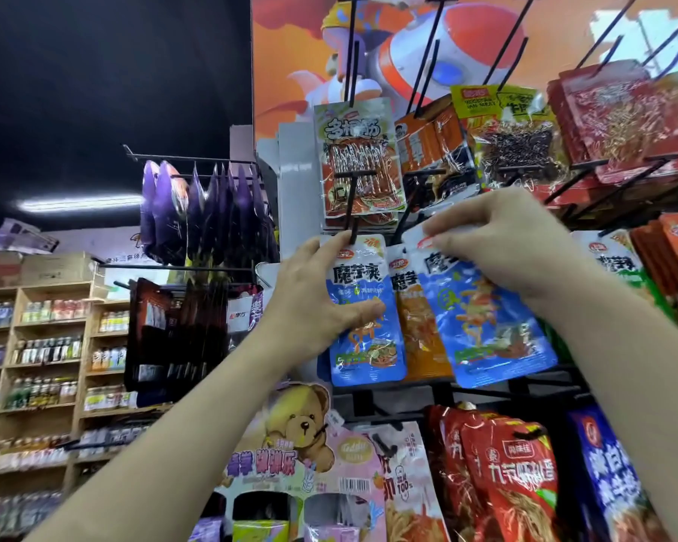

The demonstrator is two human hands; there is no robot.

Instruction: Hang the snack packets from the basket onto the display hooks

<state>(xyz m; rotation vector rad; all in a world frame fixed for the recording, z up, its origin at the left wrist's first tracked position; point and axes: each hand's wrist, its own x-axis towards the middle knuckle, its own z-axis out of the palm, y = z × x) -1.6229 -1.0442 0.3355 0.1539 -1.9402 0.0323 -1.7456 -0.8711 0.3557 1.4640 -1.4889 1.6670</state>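
While the display rack [486, 385] fills most of the shot with rows of bagged snacks, the action is all in the middle row, so this looks like the actual hanging step rather than fetching (the basket isn't in shot at all). Two matching blue bags are in play. The hanging blue packet [365, 338] sits upright with its top right at the tip of a black hook [352, 205]. I can't honestly tell if the hole is on the hook or just lined up with it. Next to it, overlapping an orange packet [419, 326] that hangs behind, the tilted blue packet [486, 318] is up in the air and on nothing yet. The left hand [321, 295] has its grip clamped on the upright bag, thumb across the front and forefinger up by the hook. The right hand [498, 232] has its grip pinched together on the tilted bag's white top edge. My guess is the next move needs that bag straightened, its hang hole brought square to a hook tip, then pushed back along the rod. It's fiddly, since the fingers cover the hole area.
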